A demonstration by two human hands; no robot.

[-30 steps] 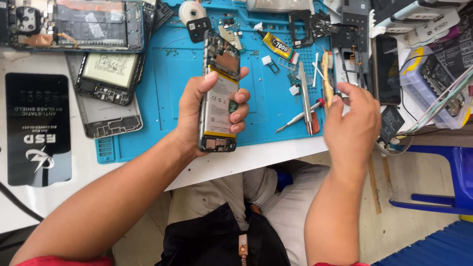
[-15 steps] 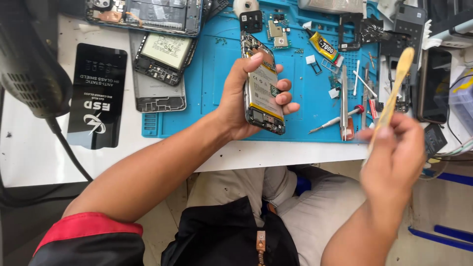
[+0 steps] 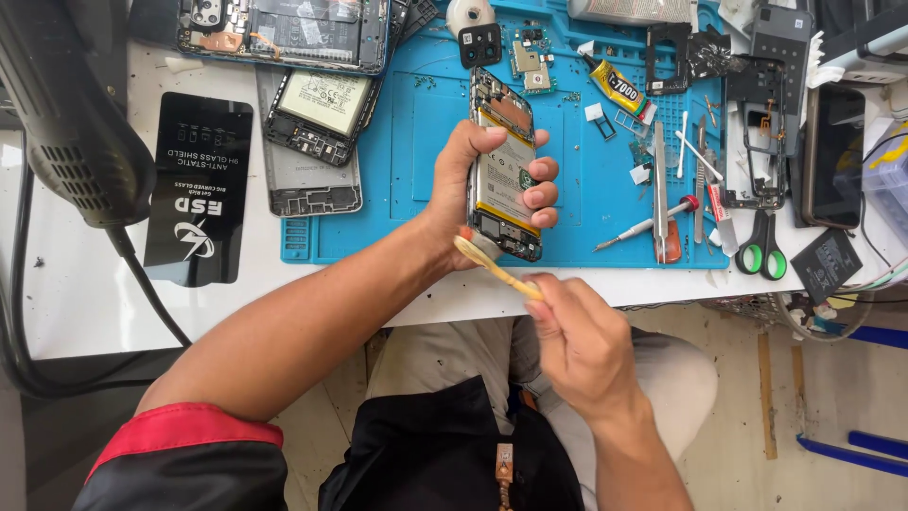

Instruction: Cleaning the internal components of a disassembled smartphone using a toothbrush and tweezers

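Blue repair mat [image 3: 416, 142] sits under everything. My left hand [image 3: 473, 194] grips the opened phone [image 3: 504, 166] above the mat's near edge, guts facing me for access. Right hand [image 3: 577, 341] pinches a toothbrush [image 3: 494, 267], bristles at the phone's bottom end. Scissors [image 3: 761, 248] and screwdriver [image 3: 653, 222] crowd the mat's right side.
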